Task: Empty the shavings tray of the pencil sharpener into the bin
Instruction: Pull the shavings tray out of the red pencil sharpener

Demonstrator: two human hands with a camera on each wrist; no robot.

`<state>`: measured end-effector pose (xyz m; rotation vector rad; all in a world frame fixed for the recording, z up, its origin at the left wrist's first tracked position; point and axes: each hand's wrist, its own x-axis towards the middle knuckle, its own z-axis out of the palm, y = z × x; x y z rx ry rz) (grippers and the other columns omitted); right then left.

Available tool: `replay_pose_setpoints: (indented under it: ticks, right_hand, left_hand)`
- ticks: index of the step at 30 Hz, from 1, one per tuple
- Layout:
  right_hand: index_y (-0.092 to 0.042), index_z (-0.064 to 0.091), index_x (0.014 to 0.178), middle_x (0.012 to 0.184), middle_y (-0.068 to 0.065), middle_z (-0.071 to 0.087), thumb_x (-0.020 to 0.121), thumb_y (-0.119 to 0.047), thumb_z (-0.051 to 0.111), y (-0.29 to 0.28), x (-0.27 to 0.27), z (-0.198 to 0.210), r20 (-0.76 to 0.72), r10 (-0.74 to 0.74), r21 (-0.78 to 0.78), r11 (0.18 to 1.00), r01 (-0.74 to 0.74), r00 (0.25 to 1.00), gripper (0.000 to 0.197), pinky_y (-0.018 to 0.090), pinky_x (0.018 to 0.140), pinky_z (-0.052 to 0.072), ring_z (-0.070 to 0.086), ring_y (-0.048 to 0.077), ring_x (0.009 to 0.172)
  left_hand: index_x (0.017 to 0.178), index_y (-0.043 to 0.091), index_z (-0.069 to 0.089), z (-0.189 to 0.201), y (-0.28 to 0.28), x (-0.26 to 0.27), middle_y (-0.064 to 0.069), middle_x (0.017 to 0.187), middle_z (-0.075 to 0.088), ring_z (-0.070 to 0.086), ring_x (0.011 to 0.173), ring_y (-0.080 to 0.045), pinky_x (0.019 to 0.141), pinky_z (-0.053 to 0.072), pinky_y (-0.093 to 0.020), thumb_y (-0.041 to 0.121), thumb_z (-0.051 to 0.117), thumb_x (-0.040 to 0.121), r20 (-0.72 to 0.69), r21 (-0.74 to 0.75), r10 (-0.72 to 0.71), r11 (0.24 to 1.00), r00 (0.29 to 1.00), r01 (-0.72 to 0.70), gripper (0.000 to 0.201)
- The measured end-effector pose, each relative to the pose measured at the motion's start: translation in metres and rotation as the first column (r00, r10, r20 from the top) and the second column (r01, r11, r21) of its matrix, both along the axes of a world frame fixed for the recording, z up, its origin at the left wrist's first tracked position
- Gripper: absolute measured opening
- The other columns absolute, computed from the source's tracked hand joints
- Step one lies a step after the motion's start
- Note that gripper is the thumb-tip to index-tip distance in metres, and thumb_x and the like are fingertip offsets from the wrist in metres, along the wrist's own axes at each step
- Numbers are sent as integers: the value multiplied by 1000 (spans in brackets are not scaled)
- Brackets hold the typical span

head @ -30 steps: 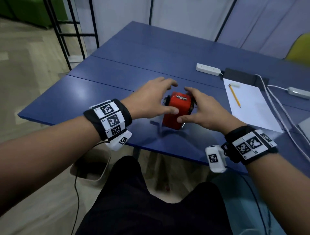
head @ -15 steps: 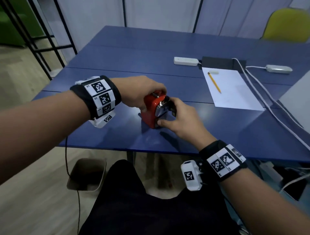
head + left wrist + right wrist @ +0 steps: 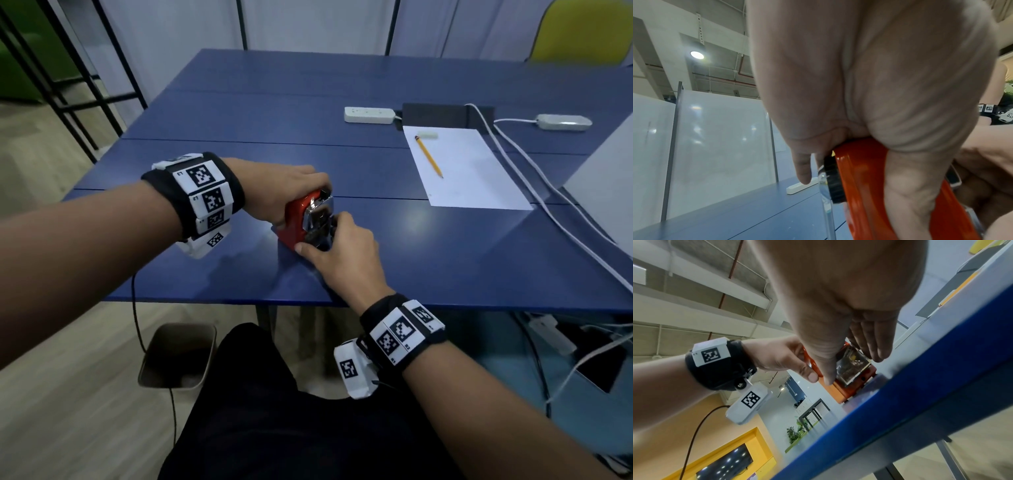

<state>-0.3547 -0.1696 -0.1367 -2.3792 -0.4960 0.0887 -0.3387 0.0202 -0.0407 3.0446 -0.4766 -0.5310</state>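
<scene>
The red pencil sharpener (image 3: 295, 219) stands on the blue table (image 3: 445, 260) near its front edge. My left hand (image 3: 291, 192) grips the red body from above; in the left wrist view the thumb lies down the red side (image 3: 859, 178) beside a black knob (image 3: 833, 178). My right hand (image 3: 329, 240) pinches the clear shavings tray (image 3: 854, 368) between thumb and fingers at the face turned toward me. Brown shavings show inside the tray, which sits in the body. The grey bin (image 3: 178, 356) stands on the floor below the table's front edge, left of my lap.
A white sheet (image 3: 469, 171) with a yellow pencil (image 3: 429, 157) and an eraser (image 3: 427, 134) lies at the right. Behind it are a power strip (image 3: 369, 114) and white cables (image 3: 548, 192). A grey slab (image 3: 606, 192) sits at the far right edge.
The sharpener has been turned so its tray face points toward me. My left hand shifted on top of the body, and my right hand moved onto the tray.
</scene>
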Motion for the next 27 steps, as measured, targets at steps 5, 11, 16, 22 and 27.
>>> replay_pose_setpoints:
  ticks: [5,11,16,22,27]
  right_hand:
    - [-19,55,113,113,6,75,78,-58,89,0,3,-4,1,-18,41,999,18,1000,62,42,79,54,70,33,107]
    - [-20,59,107,106,2,76,72,-57,89,-2,11,1,-9,-4,37,999,4,1000,59,48,86,59,70,29,104]
    - [-19,56,103,99,0,73,71,-55,88,-2,13,3,-5,4,25,1000,-4,1000,57,48,84,58,68,29,100]
    - [-22,55,99,92,-4,73,66,-58,86,-5,13,1,-18,-5,43,999,6,1000,58,49,81,61,70,26,93]
    - [-25,55,99,92,-6,73,64,-61,86,-9,13,-1,-20,-8,37,999,9,1000,59,47,80,62,72,23,91]
  left_hand:
    - [141,24,40,-1,1,2,-3,130,50,60,113,-30,94,57,-52,6,92,67,-3,-9,-10,1000,1000,10,92]
    - [142,25,39,-1,2,3,-3,132,49,60,112,-32,93,57,-52,6,91,67,-14,3,-9,1000,1000,9,93]
    - [141,23,41,0,1,2,-5,132,50,60,113,-32,92,56,-53,4,91,68,-11,10,-11,1000,1000,11,91]
    - [141,26,40,1,1,3,-3,133,50,61,112,-33,91,57,-54,5,91,69,-15,12,-4,1000,1000,4,90]
    - [140,29,39,1,1,2,-2,132,50,61,109,-30,89,58,-55,5,91,68,-13,17,-1,1000,1000,1,91]
